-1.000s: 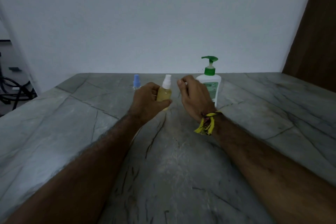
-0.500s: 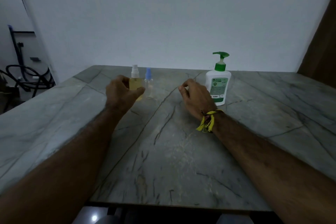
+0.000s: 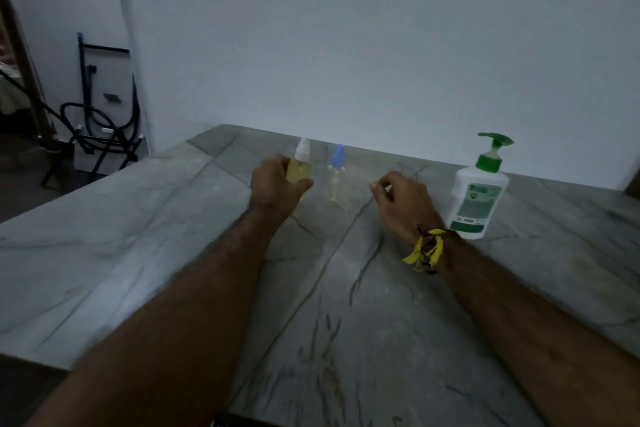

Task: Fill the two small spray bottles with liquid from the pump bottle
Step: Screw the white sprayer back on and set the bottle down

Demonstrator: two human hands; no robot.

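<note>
My left hand grips a small spray bottle with a white top that holds yellowish liquid, near the far side of the table. Just to its right stands a second small spray bottle with a blue cap, clear and with only a little liquid at its bottom. My right hand hovers over the table with loosely curled fingers and holds nothing. A white pump bottle with a green pump head stands upright right of my right hand.
The grey marble table runs up to a white wall. Its left edge drops off to a floor area with a dark folded stand and cables. A yellow band circles my right wrist.
My left hand carried the white-topped bottle leftward, past the blue-capped bottle, and now holds it on that bottle's left. My right hand stayed empty. The camera view swung left.
</note>
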